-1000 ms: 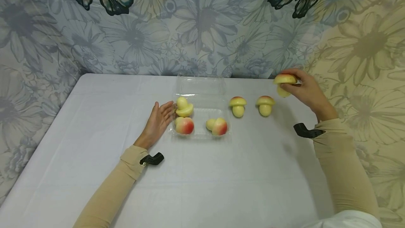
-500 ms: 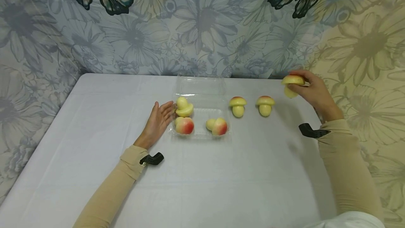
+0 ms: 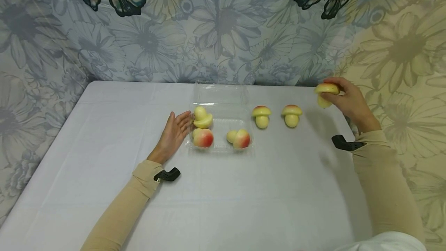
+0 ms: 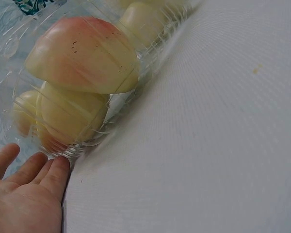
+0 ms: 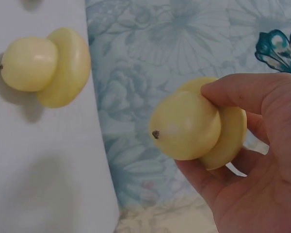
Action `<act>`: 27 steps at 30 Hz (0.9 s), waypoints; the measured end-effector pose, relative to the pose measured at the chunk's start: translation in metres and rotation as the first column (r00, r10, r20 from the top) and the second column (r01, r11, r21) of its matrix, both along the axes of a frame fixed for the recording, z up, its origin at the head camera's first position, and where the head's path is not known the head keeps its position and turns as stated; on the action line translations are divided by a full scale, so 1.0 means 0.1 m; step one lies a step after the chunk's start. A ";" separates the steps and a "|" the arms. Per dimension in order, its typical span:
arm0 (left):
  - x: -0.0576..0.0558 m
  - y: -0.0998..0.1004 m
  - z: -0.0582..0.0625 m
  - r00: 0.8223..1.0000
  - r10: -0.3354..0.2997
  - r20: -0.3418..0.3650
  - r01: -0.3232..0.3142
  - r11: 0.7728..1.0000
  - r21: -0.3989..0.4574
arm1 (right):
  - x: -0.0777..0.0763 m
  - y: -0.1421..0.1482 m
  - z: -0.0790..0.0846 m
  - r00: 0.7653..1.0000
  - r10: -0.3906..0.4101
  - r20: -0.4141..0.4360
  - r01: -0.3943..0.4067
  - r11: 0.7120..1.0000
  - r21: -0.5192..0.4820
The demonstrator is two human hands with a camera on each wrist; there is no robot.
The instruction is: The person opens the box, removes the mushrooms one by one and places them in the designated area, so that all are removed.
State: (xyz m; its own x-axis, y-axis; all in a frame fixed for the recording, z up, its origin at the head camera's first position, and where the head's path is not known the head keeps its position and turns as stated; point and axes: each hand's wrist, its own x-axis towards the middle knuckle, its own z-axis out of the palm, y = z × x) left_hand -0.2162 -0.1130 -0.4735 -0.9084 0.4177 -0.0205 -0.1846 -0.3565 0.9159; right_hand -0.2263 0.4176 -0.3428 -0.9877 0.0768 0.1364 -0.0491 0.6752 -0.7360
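My right hand (image 3: pixel 353 102) grips a yellow toy mushroom (image 5: pixel 186 124) by its cap, raised over the table's far right corner. My left hand (image 3: pixel 173 134) has its fingers straight, fingertips right at the left side of a clear plastic container (image 3: pixel 223 125). Inside lie a yellow mushroom (image 3: pixel 203 117) at the back left, a red-capped mushroom (image 3: pixel 203 138) at the front left and another red-capped mushroom (image 3: pixel 239 139) at the front right. Between the container and my right hand, two more mushrooms lie in a row: one nearer the container (image 3: pixel 261 117) and one farther right (image 3: pixel 292 116).
The container's lid (image 3: pixel 220 94) stands open at its back. A white cloth covers the table (image 3: pixel 104 146), whose far edge meets a wall (image 3: pixel 223 30) with a flower and butterfly pattern. Another patterned wall (image 3: pixel 411 88) runs along the right.
My right hand has moved to the right with the mushroom in its grip, away from the two on the table. The left hand and the container have stayed in place.
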 end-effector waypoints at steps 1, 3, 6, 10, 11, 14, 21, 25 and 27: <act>0.00 0.00 0.00 1.000 0.000 -0.001 0.000 1.000 -0.001 | 0.00 0.01 0.00 1.000 -0.001 0.002 0.001 1.000 0.003; 0.00 0.00 0.00 1.000 0.000 -0.003 0.000 1.000 -0.001 | -0.01 0.01 -0.01 1.000 -0.001 0.004 0.001 1.000 0.009; 0.00 0.00 -0.01 1.000 0.003 -0.005 -0.003 1.000 -0.002 | -0.01 0.03 -0.03 1.000 -0.001 0.006 0.001 1.000 0.025; 0.00 0.00 -0.01 1.000 0.003 -0.001 -0.003 1.000 0.004 | -0.01 0.06 -0.06 1.000 -0.011 0.016 0.011 0.999 0.030; 0.00 0.00 -0.01 1.000 0.002 0.001 -0.002 1.000 0.006 | -0.01 0.07 -0.07 1.000 -0.013 0.019 0.013 0.999 0.029; 0.00 0.00 -0.01 1.000 0.001 0.004 -0.001 1.000 0.008 | -0.01 0.09 -0.10 0.999 -0.015 0.033 0.015 0.999 0.028; 0.00 0.00 -0.01 1.000 0.003 0.004 -0.003 1.000 0.010 | -0.01 0.14 -0.16 0.999 -0.002 0.044 0.001 1.000 0.012; 0.00 0.00 -0.01 1.000 0.003 0.006 -0.003 1.000 0.012 | -0.02 0.16 -0.21 0.997 -0.022 0.069 0.019 0.999 0.042; 0.00 0.00 0.00 1.000 0.002 0.008 -0.002 1.000 0.009 | -0.02 0.16 -0.24 0.997 -0.028 0.078 0.024 0.999 0.046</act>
